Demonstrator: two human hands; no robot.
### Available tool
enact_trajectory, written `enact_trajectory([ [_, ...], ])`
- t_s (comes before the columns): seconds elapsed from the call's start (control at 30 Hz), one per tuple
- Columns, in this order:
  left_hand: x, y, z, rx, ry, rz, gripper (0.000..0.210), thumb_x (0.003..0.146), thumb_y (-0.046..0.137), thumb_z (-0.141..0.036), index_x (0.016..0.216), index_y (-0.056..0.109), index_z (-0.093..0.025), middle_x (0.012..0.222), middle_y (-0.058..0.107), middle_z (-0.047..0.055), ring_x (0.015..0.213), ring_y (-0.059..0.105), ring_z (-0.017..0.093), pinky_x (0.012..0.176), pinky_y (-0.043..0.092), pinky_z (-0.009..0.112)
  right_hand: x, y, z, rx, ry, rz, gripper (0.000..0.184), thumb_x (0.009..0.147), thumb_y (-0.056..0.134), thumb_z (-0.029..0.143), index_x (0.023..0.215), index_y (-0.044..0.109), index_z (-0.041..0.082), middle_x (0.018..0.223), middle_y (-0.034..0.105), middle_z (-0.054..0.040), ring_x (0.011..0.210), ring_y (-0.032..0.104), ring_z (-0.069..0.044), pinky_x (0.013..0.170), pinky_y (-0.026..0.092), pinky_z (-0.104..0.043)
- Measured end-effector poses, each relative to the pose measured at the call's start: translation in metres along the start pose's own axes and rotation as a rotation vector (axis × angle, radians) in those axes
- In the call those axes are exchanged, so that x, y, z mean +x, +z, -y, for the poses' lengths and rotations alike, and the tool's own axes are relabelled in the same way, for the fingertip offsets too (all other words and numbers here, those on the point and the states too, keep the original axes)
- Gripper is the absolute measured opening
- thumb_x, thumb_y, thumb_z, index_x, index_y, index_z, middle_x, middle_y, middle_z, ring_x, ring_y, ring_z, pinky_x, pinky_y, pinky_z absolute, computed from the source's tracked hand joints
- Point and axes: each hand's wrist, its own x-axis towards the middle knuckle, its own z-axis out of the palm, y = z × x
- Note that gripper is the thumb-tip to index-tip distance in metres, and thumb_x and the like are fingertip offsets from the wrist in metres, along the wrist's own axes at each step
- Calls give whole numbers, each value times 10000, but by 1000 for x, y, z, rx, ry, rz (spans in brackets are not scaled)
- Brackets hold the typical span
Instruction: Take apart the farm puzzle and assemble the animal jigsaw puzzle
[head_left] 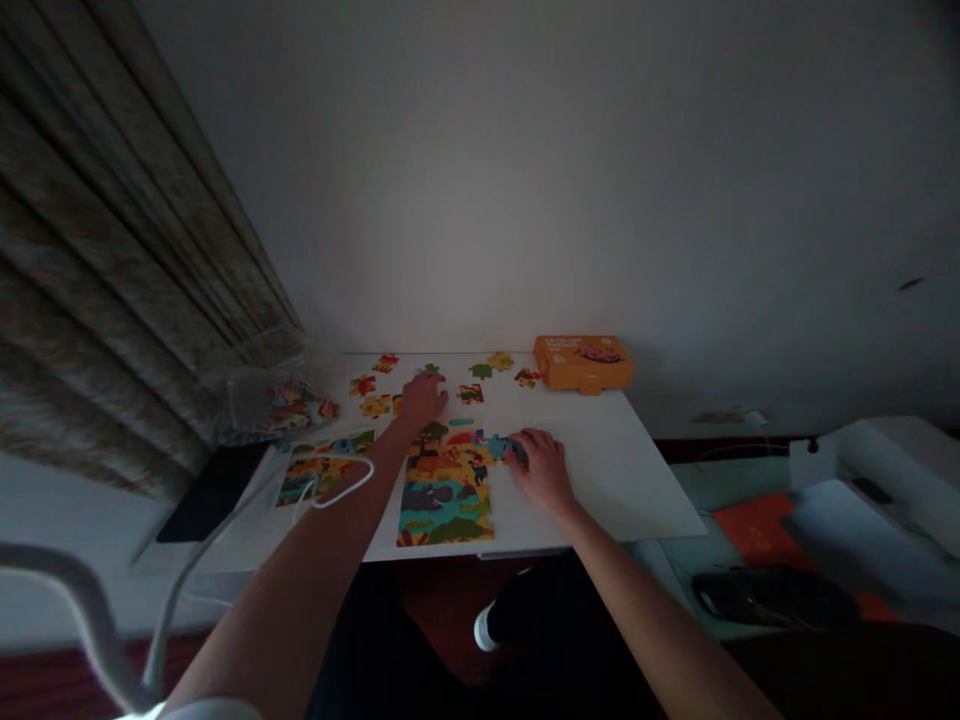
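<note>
A partly joined animal jigsaw puzzle (444, 500) lies on the white table in front of me. At its upper right edge, my right hand (544, 465) has its fingers curled on a blue-grey puzzle piece (514, 453), close against a light blue piece. My left hand (424, 398) reaches past the puzzle toward the wall, its thumb apart from the fingers. Its fingertips are at a green puzzle piece (430, 368), partly covered by the hand. Several loose pieces lie around it, among them a dark orange piece (471, 394) and a green one (481, 371).
An orange puzzle box (583, 362) stands at the table's back right. On the left lie a picture sheet (315, 470), a clear plastic bag (277, 400) with colourful contents and a black flat item (206, 500). A white cable (341, 495) arches over my left forearm.
</note>
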Motion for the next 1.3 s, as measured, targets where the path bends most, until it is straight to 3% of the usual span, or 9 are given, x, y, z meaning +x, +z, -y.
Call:
enact_trajectory([
  [0.13, 34, 6, 20, 22, -135, -22, 539, 912, 640, -276, 1432, 528, -189, 1568, 474, 199, 1467, 424, 354, 1202, 320, 525, 2, 6, -5, 16, 40, -18, 262, 1026, 531, 360, 1176, 688, 213, 1242, 699, -127, 1182, 592, -296, 979, 409, -439],
  [0.23, 45, 11, 32, -12, -202, 42, 585, 917, 642, -301, 1466, 481, -177, 1520, 517, 238, 1431, 468, 385, 1160, 358, 561, 3, 10, -8, 19, 52, -12, 281, 1025, 526, 383, 1190, 679, 215, 1251, 694, -132, 1192, 591, -303, 982, 411, -450],
  [0.33, 51, 12, 37, -55, -250, 66, 551, 894, 668, -283, 1418, 523, -190, 1400, 613, 234, 1327, 564, 397, 1079, 433, 554, 3, 12, -9, 23, 61, -8, 291, 1023, 527, 397, 1199, 671, 216, 1263, 688, -134, 1197, 588, -305, 983, 414, -450],
  [0.43, 55, 12, 36, -160, -316, 11, 561, 813, 746, -237, 1344, 574, -189, 1323, 647, 225, 1279, 591, 403, 1044, 449, 556, 3, 11, -8, 22, 70, -3, 292, 1024, 528, 401, 1199, 664, 212, 1259, 687, -137, 1194, 589, -306, 980, 418, -446],
  [0.57, 53, 10, 35, -354, -348, -81, 467, 787, 729, -174, 1240, 615, -189, 1220, 685, 154, 1154, 653, 294, 964, 509, 419, 4, 10, -8, 46, 76, -4, 286, 1021, 533, 387, 1196, 660, 201, 1244, 690, -137, 1179, 599, -300, 986, 428, -446],
  [0.77, 21, 4, 17, -674, -264, -161, 341, 812, 647, -163, 1153, 661, -175, 1033, 738, 72, 910, 703, 188, 850, 557, 312, 6, 10, -14, 146, 105, -101, 293, 1026, 472, 344, 1175, 668, 186, 1174, 703, -142, 1113, 618, -289, 966, 475, -453],
  [1.0, -46, 18, -42, -976, 85, 93, 284, 800, 694, -216, 1082, 708, -191, 952, 772, 44, 893, 723, 187, 849, 581, 326, 2, 1, -12, 274, 62, -159, 295, 1022, 447, 330, 1170, 670, 208, 1110, 714, -130, 1054, 646, -267, 956, 527, -428],
  [1.13, -72, 32, -68, -1010, 112, 168, 249, 824, 684, -183, 1072, 697, -200, 966, 776, 50, 891, 732, 177, 851, 588, 324, -3, -8, -5, 293, 22, -119, 303, 1012, 457, 322, 1196, 672, 213, 1061, 722, -120, 1021, 662, -261, 930, 543, -404],
  [1.3, -89, 44, -86, -1013, 125, 141, 264, 875, 645, -172, 1136, 672, -203, 981, 771, 56, 902, 734, 173, 850, 601, 326, -7, -12, 1, 289, -90, -46, 258, 976, 552, 339, 1159, 692, 223, 1063, 734, -109, 1017, 665, -259, 932, 534, -390],
])
